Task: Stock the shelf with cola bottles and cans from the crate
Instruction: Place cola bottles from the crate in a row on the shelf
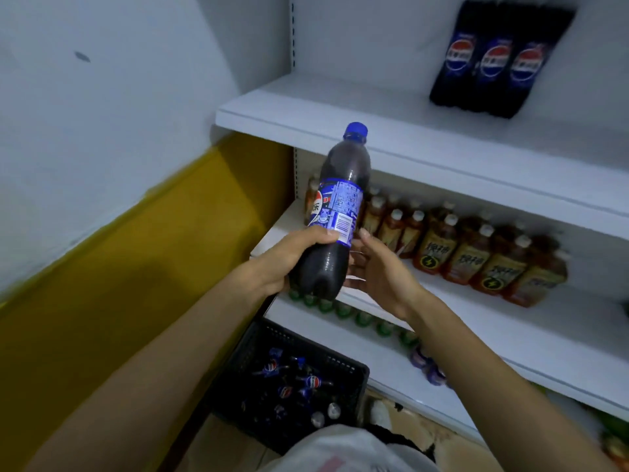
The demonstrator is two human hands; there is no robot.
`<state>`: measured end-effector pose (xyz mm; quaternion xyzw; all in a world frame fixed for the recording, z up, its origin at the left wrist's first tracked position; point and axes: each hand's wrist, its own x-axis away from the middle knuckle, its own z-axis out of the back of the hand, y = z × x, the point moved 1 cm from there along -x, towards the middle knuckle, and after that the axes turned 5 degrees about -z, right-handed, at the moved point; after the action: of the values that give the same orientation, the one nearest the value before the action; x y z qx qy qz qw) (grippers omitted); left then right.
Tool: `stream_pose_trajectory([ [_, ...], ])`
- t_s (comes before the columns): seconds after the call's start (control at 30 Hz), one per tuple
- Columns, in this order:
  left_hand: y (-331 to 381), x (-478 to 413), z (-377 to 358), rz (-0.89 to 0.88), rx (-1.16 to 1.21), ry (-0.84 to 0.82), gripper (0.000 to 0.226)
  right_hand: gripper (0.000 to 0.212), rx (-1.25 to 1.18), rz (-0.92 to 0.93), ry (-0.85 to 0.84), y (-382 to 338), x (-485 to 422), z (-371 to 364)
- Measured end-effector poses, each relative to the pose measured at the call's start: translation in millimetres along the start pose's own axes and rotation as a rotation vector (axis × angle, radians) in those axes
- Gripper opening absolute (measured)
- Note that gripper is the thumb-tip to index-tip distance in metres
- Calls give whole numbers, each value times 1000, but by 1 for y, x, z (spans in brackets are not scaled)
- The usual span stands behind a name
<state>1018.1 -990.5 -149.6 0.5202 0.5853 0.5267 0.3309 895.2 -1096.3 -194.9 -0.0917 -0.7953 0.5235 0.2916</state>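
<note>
Gripping the cola bottle (pixel 340 212) low with our left hand (pixel 292 257), we are holding it cap-up above the crate (pixel 354 373), right hand (pixel 377 270) hovering slack-fingered beside its base, probably to steady it toward the upper shelf (pixel 340 131).

Head camera, close, looking down at shelf (pixel 340 110) (single view).

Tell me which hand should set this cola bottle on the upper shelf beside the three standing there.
Left, probably: the left hand grips the cola bottle round its lower body, cap up near the upper shelf edge. The right hand is open beside it, holding nothing.
</note>
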Motion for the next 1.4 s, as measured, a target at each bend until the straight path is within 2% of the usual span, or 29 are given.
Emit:
stream_pose_trajectory([
  [0.07, 11, -19, -18, 29, 107, -93, 37, 39, -34, 70, 11, -22, 7, 13],
  [0.13, 21, -40, -37, 13, 119, -123, 45, 45, -19, 154, 18, -45, 14, 29],
  [0.2, 31, -67, -57, -105, -161, -23, 45, 55, 35, 212, 54, -68, 19, 46],
  [0.27, 44, -95, -75, -284, -641, 126, 44, 67, 120, 251, 161, -92, 24, 66],
  [0.33, 60, -120, -92, -373, -1020, 271, 50, 66, 208, 285, 263, -115, 27, 85],
  [0.43, 76, -158, -116, -437, -1246, 410, 58, 63, 302, 355, 322, -144, 26, 103],
  [0.53, 84, -194, -145, -551, -1300, 458, 63, 62, 305, 435, 455, -173, 18, 122],
  [0.63, 87, -230, -166, -630, -1265, 417, 64, 49, 327, 508, 539, -201, 13, 154],
  [0.7, 86, -253, -178, -681, -1223, 329, 66, 44, 356, 542, 558, -217, 13, 180],
  [0.83, 92, -295, -201, -690, -1067, 74, 77, 54, 490, 529, 627, -245, 12, 234],
  [0.87, 93, -304, -204, -718, -1104, 18, 80, 56, 510, 507, 644, -252, 10, 249],
  [1.0, 81, -338, -192, -741, -1516, -53, 99, 64, 613, 409, 733, -272, -4, 308],
  [1.13, 78, -362, -182, -549, -1532, -19, 97, 61, 671, 388, 784, -284, -24, 351],
  [1.2, 86, -375, -182, -467, -1496, 56, 99, 61, 646, 393, 789, -291, -34, 363],
  [1.4, 102, -400, -169, -396, -1290, 282, 108, 58, 658, 454, 738, -301, -59, 378],
])
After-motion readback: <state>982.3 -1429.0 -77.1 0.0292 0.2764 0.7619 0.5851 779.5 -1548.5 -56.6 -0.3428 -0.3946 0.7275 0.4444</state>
